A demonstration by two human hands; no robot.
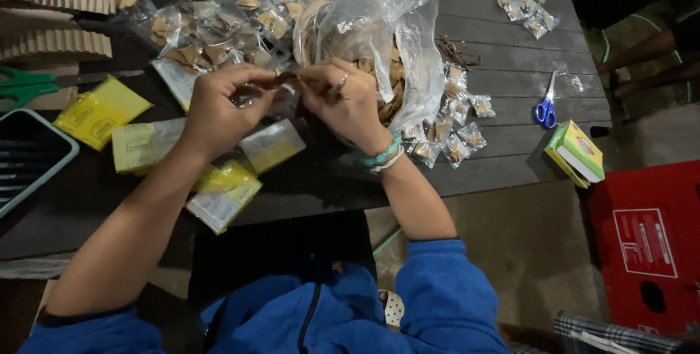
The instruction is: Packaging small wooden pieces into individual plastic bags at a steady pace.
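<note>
At the far left lie green-handled scissors (25, 86) beside stacked corrugated cardboard pieces (58, 42), with a teal-rimmed tray (45, 168) at the table's edge; just right of them, yellow sachets (102, 110) rest flat on the dark wooden table (503, 77); your left hand (219, 102) and your right hand (343, 99) meet at the middle, both pinching a small clear packet (281, 88) between fingertips, held just above the table in front of you; behind them sits a heap of filled clear packets (219, 26); right of your hands stands an open plastic bag (386, 33) of brown pieces; farther right lie blue-handled scissors (545, 110), then a green and yellow box (577, 151), then a red crate (649, 244) on the floor.
</note>
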